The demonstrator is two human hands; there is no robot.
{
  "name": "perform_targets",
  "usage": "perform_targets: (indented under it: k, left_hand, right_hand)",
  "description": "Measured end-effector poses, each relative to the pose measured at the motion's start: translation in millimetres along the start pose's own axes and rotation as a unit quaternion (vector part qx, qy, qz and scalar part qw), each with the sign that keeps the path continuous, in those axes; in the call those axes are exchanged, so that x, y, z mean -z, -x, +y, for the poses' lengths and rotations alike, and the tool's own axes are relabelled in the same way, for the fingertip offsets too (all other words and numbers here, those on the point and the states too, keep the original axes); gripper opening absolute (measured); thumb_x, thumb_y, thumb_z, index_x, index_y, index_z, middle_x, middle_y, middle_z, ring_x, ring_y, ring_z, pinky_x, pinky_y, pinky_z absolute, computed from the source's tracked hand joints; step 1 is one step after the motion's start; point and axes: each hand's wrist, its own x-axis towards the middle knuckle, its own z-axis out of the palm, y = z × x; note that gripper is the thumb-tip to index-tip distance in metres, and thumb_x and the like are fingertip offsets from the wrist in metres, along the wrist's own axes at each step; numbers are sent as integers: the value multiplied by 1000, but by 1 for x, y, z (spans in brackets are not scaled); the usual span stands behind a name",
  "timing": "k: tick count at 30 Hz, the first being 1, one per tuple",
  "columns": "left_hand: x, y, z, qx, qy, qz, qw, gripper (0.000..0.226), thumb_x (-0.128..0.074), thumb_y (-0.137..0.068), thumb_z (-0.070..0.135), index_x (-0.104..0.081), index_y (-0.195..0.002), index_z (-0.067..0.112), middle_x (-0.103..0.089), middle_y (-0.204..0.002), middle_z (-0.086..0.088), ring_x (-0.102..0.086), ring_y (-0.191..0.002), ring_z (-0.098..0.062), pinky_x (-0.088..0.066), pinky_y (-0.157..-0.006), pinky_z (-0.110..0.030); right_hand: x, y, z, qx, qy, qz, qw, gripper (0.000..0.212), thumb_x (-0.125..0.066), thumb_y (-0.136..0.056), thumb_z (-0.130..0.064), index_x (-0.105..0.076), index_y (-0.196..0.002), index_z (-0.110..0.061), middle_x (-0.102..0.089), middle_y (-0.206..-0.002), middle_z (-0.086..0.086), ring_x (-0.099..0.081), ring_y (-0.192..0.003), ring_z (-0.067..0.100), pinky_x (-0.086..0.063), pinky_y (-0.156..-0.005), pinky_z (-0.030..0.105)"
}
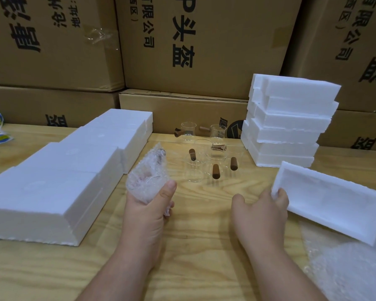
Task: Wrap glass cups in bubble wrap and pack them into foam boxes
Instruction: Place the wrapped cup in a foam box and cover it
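Near the middle of the wooden table (195, 246), the left hand (148, 216) grips a bubble-wrapped glass cup (147, 181), while the right hand (262, 213) pinches an open foam box (334, 205) at its near-left corner; bare glass cups (204, 153) stand beyond.

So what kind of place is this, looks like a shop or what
Most likely a warehouse packing station, not a shop. Stacked printed cardboard cartons wall in the wooden table, foam boxes stand piled beside unwrapped glass cups, and the left hand holds a bubble-wrapped cup.
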Motion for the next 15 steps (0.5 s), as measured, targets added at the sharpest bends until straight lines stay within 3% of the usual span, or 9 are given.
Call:
perform_targets:
  k: [2,5,8,11,13,15]
  left_hand:
    - [0,-1,-1,-3,-1,-3,1000,74,-87,-66,43,-57,-124,9,-54,-70,10,-46,-62,-14,-45,-54,-21]
    - [2,-1,-2,-6,0,-3,1000,76,-86,-68,43,-54,-124,3,-54,-70,10,-47,-61,-13,-44,-54,-22]
    - [2,-1,-2,-14,-1,-4,1000,79,-86,-68,44,-55,-132,9,-54,-73,8,-47,-62,-13,-43,-55,-25]
    - [3,-2,-3,-19,-1,-9,1000,80,-86,-70,43,-52,-130,2,-51,-69,6,-46,-62,-14,-42,-54,-26]
    - [3,-2,-3,-21,0,-8,1000,81,-86,-70,43,-52,-132,4,-52,-70,6,-46,-62,-14,-42,-54,-27]
    - [2,-1,-3,-28,1,-5,1000,77,-86,-69,44,-56,-131,9,-54,-73,6,-47,-65,-14,-42,-57,-27]
  right_hand:
    - [0,2,-3,25,-6,21,999,70,-56,-92,-35,-38,-147,4,-5,-166,8,-15,-150,31,-25,-119,42]
    - [1,6,-8,85,-31,42,995,74,-57,-91,-31,-32,-153,0,-2,-166,-4,-18,-151,24,-29,-120,42]
    - [1,9,-11,158,-69,59,983,64,-58,-91,-29,-42,-149,-8,-9,-164,-16,-26,-150,15,-37,-115,40]
    - [2,14,-13,220,-133,64,964,40,-51,-91,-40,-67,-119,-18,-27,-161,-13,-26,-143,-9,-29,-104,12]
    - [4,19,-15,233,-200,48,950,47,-41,-91,-50,-73,-91,-16,-42,-152,-8,-33,-135,-13,-23,-96,-2]
    - [4,20,-15,225,-243,44,943,58,-34,-92,-54,-71,-73,-13,-56,-135,-5,-45,-126,-10,-27,-89,-4]
